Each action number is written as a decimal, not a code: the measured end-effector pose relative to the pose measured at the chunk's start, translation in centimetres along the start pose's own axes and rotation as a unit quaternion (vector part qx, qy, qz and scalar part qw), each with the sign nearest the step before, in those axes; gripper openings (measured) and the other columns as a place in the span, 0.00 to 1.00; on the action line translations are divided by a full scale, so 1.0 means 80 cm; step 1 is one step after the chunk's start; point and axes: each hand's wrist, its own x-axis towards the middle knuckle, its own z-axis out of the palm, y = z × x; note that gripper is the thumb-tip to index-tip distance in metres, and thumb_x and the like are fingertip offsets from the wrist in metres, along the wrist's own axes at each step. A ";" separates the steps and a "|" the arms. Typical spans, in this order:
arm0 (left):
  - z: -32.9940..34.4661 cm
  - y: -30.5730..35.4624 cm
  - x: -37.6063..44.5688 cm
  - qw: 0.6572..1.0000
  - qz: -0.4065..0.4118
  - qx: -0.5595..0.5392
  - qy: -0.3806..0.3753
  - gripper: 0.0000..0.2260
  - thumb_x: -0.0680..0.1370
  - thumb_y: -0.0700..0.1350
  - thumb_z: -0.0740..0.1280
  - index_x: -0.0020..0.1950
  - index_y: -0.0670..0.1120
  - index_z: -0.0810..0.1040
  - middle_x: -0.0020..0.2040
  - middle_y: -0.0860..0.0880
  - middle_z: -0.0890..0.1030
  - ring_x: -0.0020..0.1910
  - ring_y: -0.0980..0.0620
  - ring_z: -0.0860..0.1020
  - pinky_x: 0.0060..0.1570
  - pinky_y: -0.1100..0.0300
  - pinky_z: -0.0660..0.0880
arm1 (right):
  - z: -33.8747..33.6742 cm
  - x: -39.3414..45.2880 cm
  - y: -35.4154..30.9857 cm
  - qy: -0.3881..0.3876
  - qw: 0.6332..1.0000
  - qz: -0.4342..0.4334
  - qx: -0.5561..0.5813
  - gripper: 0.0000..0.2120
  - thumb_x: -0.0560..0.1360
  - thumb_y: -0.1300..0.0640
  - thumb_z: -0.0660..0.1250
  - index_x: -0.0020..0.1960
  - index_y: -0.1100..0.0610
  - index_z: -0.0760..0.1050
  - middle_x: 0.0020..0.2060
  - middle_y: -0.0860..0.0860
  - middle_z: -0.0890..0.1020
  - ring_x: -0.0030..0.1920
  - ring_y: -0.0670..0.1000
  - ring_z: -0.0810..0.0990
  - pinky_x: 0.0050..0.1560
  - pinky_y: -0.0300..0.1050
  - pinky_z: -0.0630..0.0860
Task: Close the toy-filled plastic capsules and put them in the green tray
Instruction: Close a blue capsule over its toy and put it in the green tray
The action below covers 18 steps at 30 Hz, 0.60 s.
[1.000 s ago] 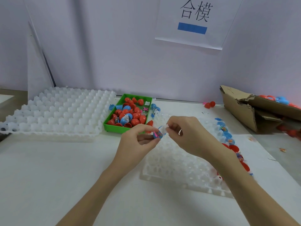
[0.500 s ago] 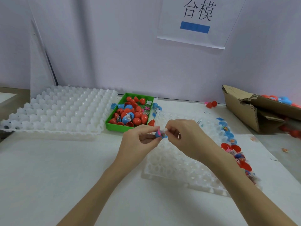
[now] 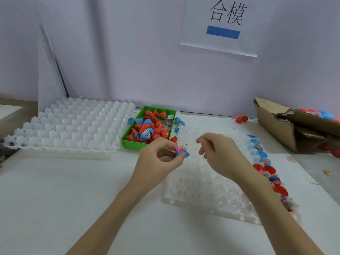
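Both hands had been pinched together over the blue capsule half a second earlier; by this moment the right hand (image 3: 219, 153) had drawn away to the right, its fingers (image 3: 200, 141) loosely curled and holding nothing. That left the left hand (image 3: 160, 159) alone with the blue capsule half (image 3: 181, 153), gripped between thumb and fingertips just in front of the green tray (image 3: 128, 142), mouth up, with a pink toy and a bit of clear wrapper poking out. It was probably held upright so the toy would stay inside until a lid went on; the capsule looked not yet closed.

Inside the green tray lay a heap of red and blue capsules (image 3: 156, 129). Right of the tray, on the counter (image 3: 73, 190), sat a white moulded holder (image 3: 206, 186), and along its far right edge ran a row of open filled halves (image 3: 265, 170), waiting their turn. Left of the tray sat a second white moulded holder (image 3: 70, 129).
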 end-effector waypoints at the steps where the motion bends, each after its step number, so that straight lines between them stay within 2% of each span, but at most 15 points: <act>1: -0.002 0.000 0.001 1.000 0.000 -0.011 0.000 0.06 0.75 0.36 0.77 0.49 0.40 0.83 0.49 0.46 0.84 0.46 0.47 0.88 0.50 0.55 0.84 | 0.004 -0.001 0.000 -0.018 0.999 0.019 0.022 0.14 0.86 0.55 0.54 0.58 0.54 0.79 0.43 0.44 0.82 0.43 0.43 0.81 0.38 0.33 0.72; 5: -0.003 0.002 0.002 1.000 0.008 -0.007 -0.010 0.06 0.76 0.37 0.77 0.50 0.40 0.83 0.49 0.46 0.84 0.47 0.47 0.87 0.52 0.53 0.85 | 0.024 -0.009 -0.005 -0.095 0.972 0.068 0.204 0.15 0.86 0.59 0.54 0.61 0.59 0.80 0.46 0.52 0.86 0.43 0.47 0.85 0.37 0.36 0.77; 7: -0.004 0.003 0.002 1.000 0.011 -0.010 -0.008 0.05 0.76 0.36 0.77 0.50 0.41 0.84 0.49 0.46 0.84 0.47 0.48 0.87 0.52 0.55 0.84 | 0.028 -0.013 -0.006 -0.067 0.950 0.059 0.300 0.15 0.86 0.63 0.55 0.60 0.62 0.81 0.45 0.55 0.87 0.42 0.48 0.86 0.38 0.37 0.79; 9: -0.005 0.003 0.003 1.000 0.007 -0.012 -0.003 0.05 0.76 0.37 0.77 0.50 0.41 0.85 0.49 0.46 0.84 0.47 0.48 0.87 0.52 0.56 0.84 | 0.028 -0.016 -0.005 -0.009 0.925 0.036 0.379 0.13 0.85 0.64 0.58 0.59 0.60 0.82 0.45 0.54 0.88 0.44 0.49 0.88 0.41 0.38 0.81; 13: -0.005 0.004 0.003 1.000 -0.017 0.014 -0.019 0.06 0.75 0.38 0.77 0.52 0.42 0.86 0.50 0.49 0.85 0.46 0.50 0.87 0.51 0.56 0.85 | 0.033 -0.022 -0.006 0.052 0.923 -0.024 0.381 0.09 0.82 0.63 0.66 0.57 0.55 0.84 0.47 0.51 0.88 0.47 0.50 0.87 0.47 0.43 0.84; 15: -0.007 0.004 0.004 0.999 -0.036 0.015 -0.025 0.07 0.75 0.39 0.77 0.53 0.43 0.86 0.51 0.50 0.86 0.47 0.51 0.87 0.52 0.56 0.85 | 0.037 -0.024 -0.006 0.060 0.924 -0.036 0.377 0.08 0.80 0.62 0.70 0.56 0.54 0.84 0.47 0.50 0.87 0.47 0.50 0.87 0.47 0.41 0.83; 18: -0.011 0.002 0.007 0.998 -0.061 0.003 -0.027 0.07 0.75 0.41 0.78 0.52 0.46 0.87 0.47 0.52 0.87 0.47 0.53 0.87 0.52 0.59 0.84 | 0.041 -0.024 -0.007 0.063 0.927 -0.038 0.368 0.11 0.77 0.59 0.74 0.58 0.52 0.83 0.47 0.47 0.86 0.46 0.48 0.87 0.47 0.39 0.82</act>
